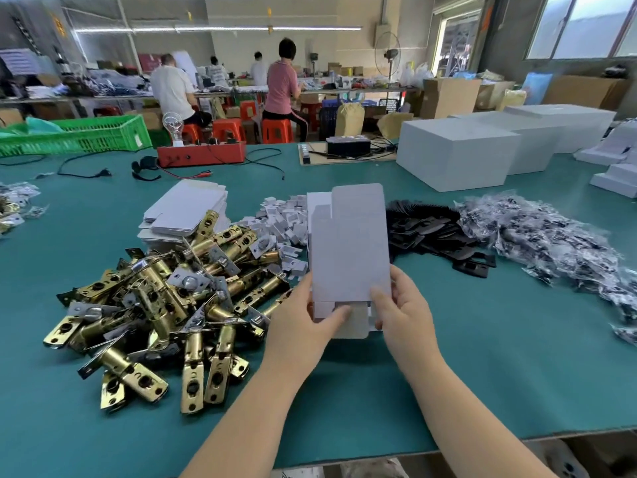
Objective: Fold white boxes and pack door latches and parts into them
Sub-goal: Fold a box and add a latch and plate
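Hands pinch a flat white box blank point(350, 246), held upright above the green tabletop point(482, 339): left hand point(306, 326) & right hand point(401, 312) at its lower flap. Brass door latches point(155, 305) are piled left, black plates point(434, 232) right.

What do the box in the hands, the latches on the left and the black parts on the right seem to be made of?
White box: thin matte cardboard, judging by its flat creased flaps. Door latches: metal, shiny brass-coloured bodies with silvery plates that reflect light. Black plates: dull, flat, possibly coated metal or plastic; unclear.
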Action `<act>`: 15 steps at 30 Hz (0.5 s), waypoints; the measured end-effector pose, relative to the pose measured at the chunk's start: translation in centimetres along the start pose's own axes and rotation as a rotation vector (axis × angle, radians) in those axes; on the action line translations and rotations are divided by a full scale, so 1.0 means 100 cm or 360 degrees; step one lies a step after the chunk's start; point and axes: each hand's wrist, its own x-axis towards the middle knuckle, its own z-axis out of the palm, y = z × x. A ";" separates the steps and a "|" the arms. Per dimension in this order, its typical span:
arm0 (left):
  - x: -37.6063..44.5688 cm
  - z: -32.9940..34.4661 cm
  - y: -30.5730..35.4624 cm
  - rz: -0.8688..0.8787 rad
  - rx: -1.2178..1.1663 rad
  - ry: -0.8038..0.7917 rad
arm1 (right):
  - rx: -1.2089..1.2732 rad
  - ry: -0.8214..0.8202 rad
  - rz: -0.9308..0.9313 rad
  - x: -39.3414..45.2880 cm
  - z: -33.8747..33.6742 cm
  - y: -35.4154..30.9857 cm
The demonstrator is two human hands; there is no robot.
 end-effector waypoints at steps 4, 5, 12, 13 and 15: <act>0.000 -0.002 -0.002 -0.0013 0.0015 0.0039 | -0.0488 -0.0220 -0.0027 -0.002 0.000 -0.002; 0.000 -0.003 -0.002 -0.0014 0.0024 0.0039 | -0.0536 -0.0232 -0.0016 -0.002 0.000 -0.002; -0.002 -0.003 -0.004 0.0048 0.0015 -0.0004 | -0.0476 -0.0121 0.0000 0.000 -0.001 0.000; -0.002 -0.003 -0.004 0.0050 0.0012 -0.0008 | -0.0489 -0.0118 -0.0004 0.001 -0.001 0.001; -0.003 -0.003 -0.005 0.0052 0.0005 -0.0023 | -0.0531 -0.0109 0.0004 0.002 -0.001 0.003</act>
